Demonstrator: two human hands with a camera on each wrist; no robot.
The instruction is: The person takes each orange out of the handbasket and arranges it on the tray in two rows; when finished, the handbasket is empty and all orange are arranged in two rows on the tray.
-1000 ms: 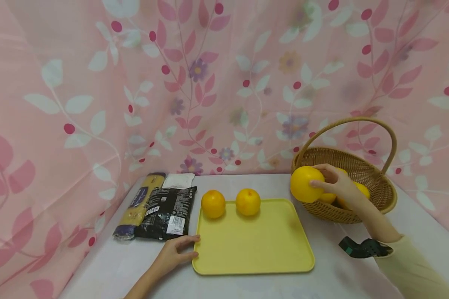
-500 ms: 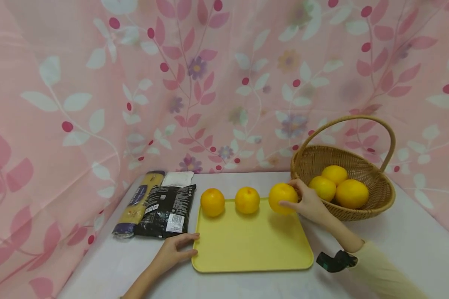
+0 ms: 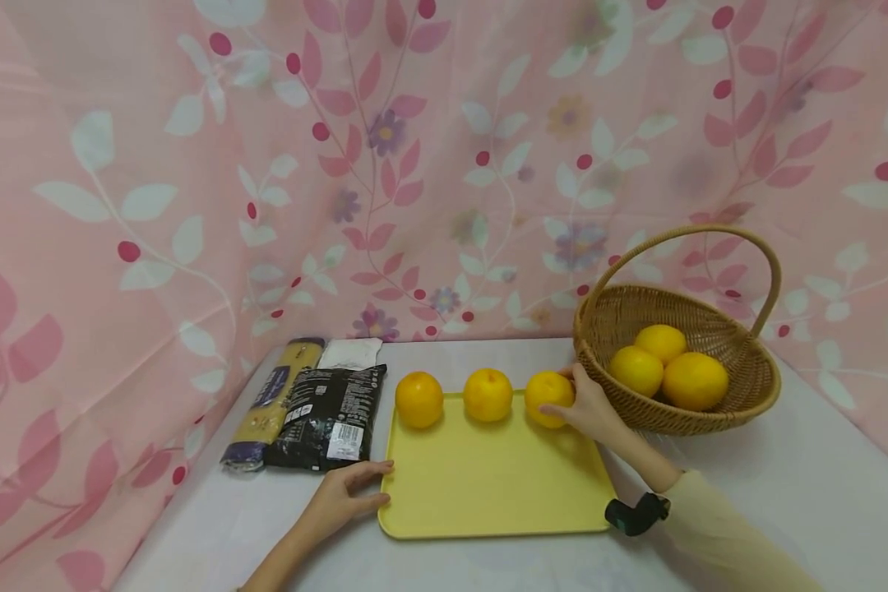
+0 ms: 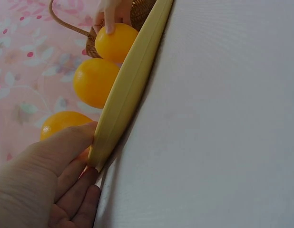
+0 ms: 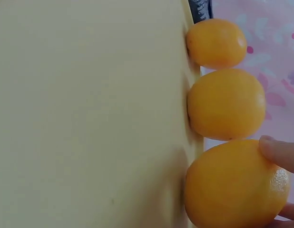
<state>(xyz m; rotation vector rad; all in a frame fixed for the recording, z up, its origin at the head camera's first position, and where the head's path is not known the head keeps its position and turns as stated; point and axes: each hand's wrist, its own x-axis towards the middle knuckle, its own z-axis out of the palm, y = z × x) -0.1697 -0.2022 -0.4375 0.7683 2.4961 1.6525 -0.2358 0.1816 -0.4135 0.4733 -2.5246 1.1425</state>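
My right hand [image 3: 594,409] holds an orange [image 3: 544,396] between thumb and fingers at the far right corner of a yellow tray [image 3: 488,485]. In the right wrist view this orange [image 5: 235,185] sits low over the tray surface. Two more oranges stand in line with it along the tray's far edge, a middle orange [image 3: 487,395] and a left orange [image 3: 419,400]. My left hand [image 3: 343,497] touches the tray's left rim with thumb and fingertips spread. The left wrist view has that thumb [image 4: 66,145] at the tray's edge.
A wicker basket [image 3: 755,382] with a tall handle stands at the right, with three oranges [image 3: 696,381] inside. Left of the tray lie a black packet [image 3: 326,419], a long yellow-and-purple package [image 3: 274,403] and a white packet [image 3: 350,353]. A pink floral curtain [image 3: 444,164] hangs behind.
My right hand has carried its orange leftward and down from the basket to the tray's far right corner. The left hand keeps its place at the rim.
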